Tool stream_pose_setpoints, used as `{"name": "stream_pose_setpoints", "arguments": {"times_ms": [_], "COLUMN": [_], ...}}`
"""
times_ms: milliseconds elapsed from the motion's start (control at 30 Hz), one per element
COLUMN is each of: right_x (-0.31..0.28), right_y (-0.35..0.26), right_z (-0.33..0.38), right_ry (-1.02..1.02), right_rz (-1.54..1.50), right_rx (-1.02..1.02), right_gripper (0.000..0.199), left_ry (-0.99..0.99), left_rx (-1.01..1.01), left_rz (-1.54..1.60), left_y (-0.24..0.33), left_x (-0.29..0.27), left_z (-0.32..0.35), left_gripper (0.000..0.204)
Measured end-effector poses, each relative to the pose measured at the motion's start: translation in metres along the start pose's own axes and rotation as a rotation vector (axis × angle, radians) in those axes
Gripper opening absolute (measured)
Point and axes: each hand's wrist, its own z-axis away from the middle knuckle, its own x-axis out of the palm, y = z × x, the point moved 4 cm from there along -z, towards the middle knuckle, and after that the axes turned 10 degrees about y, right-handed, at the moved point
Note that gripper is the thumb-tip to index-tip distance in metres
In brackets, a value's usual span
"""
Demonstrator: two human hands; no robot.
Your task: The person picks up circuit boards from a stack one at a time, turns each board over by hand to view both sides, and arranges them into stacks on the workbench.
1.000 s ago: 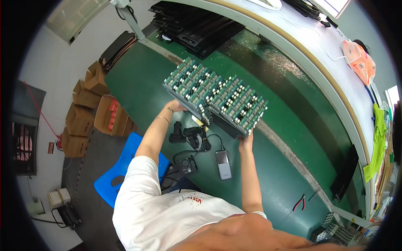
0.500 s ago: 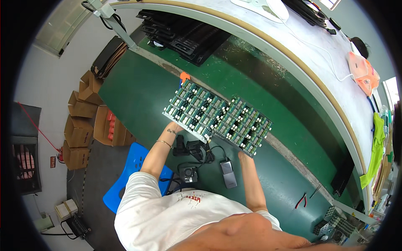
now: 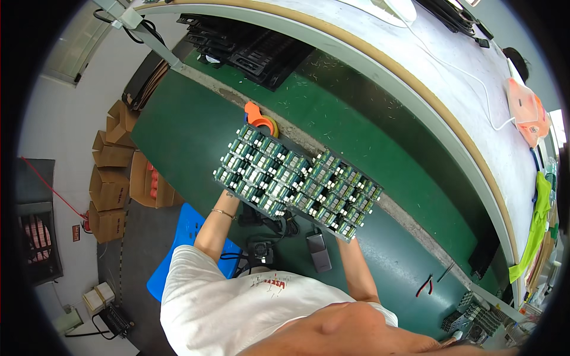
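under the near edge of a wide panel of circuit boards (image 3: 297, 181), both hands grip it, though the fingers are hidden and i cannot tell how they curl. left hand (image 3: 230, 193) holds the left end, right hand (image 3: 339, 236) the right end, keeping the panel above the green workbench (image 3: 178, 136). an orange tape dispenser (image 3: 259, 117) sits just beyond it; red pliers (image 3: 424, 286) lie well apart.

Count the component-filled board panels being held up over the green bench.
2: left panel on the left hand's side, right panel on the right's. Both hands are hidden beneath them.
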Motion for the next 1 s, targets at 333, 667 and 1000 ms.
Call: {"name": "stream_pose_setpoints", "arguments": {"times_ms": [333,667,1000], "right_x": [-0.027,-0.069,-0.031], "right_y": [0.018,0.064,0.099], "right_z": [-0.028,-0.094,-0.131], "right_ry": [0.146,0.232,0.356], "right_rz": [0.003,0.165,0.475], "right_rx": [0.148,0.037,-0.251], "right_gripper": [0.055,0.051,0.059], "left_ry": [-0.669,-0.162,-0.047], "left_rx": [-0.200,0.238,0.279], "left_rz": [0.534,-0.230,-0.223], "left_y": [0.019,0.035,0.083], "left_x": [-0.029,-0.093,-0.050], "left_z": [0.013,-0.028,-0.029], "left_gripper": [0.061,0.063,0.070]}}
